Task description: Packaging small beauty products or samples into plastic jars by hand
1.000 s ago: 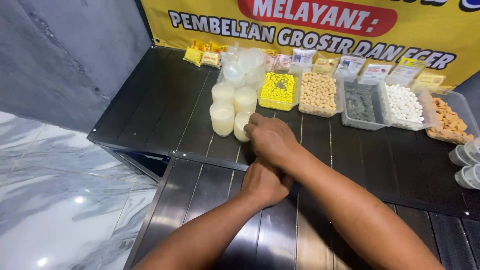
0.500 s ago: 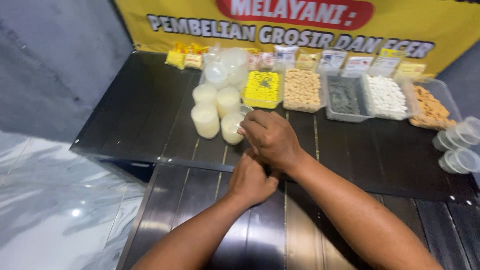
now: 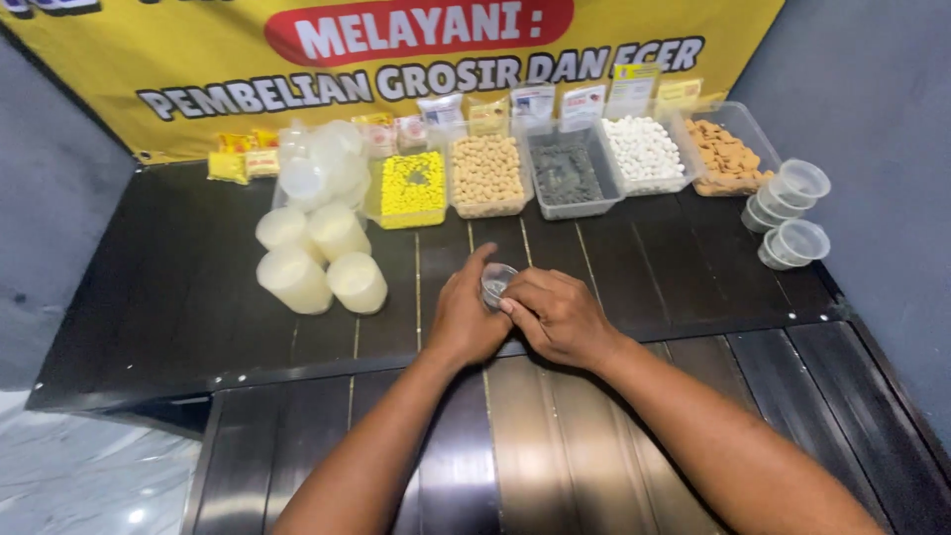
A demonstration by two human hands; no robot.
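My left hand (image 3: 466, 319) and my right hand (image 3: 557, 317) meet at the middle of a dark slatted table (image 3: 634, 287). Between their fingers they hold a small clear plastic cup (image 3: 495, 280), tilted and partly hidden by the fingers. Left of the hands stand several lidded cups of white filling (image 3: 315, 255). Behind them is a row of clear trays: yellow pieces (image 3: 413, 185), tan balls (image 3: 485, 170), dark grey bits (image 3: 566, 174), white balls (image 3: 644, 151) and brown crackers (image 3: 728, 154).
Stacks of empty clear cups (image 3: 788, 211) lie on their sides at the right edge. Clear lids (image 3: 322, 163) and small yellow packets (image 3: 240, 161) sit at the back left. A yellow banner (image 3: 198, 59) hangs behind. Grey walls flank the table.
The view swung to the right. My right hand left the white cups and came back toward me with a small clear cup; my left hand rose to hold it too.
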